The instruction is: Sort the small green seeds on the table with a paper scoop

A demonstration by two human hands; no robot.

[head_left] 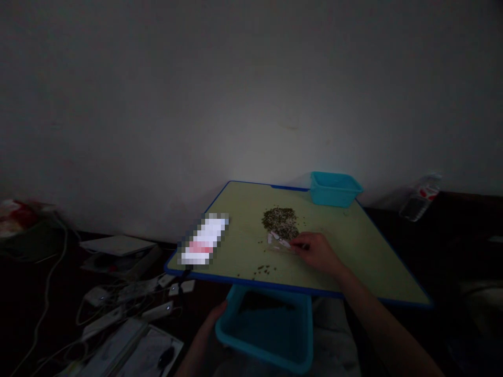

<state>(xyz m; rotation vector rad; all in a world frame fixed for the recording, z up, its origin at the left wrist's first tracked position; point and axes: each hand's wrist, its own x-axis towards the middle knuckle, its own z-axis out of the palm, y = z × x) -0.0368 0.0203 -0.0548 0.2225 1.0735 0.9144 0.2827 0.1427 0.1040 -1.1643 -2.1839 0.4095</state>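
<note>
Blue basin [264, 352] in left hand [214, 319]

Lying on the left side of the tabletop [243, 209], a lit phone [204, 240] with a pixelated screen. Behind, a plain grey wall [251, 94]. Right of the tabletop, a clear bottle [421, 199], tilted, bearing a red-and-white label. At lower left, tangled white cables [47, 285] among small white blocks [157, 311] showing points of light; just behind, a flat, pale-topped box [118, 244]; nearer, a pale panel [145, 353] carrying a dark object [166, 357]. At far left, a red-and-white bundle [18, 217], indistinct.
</note>
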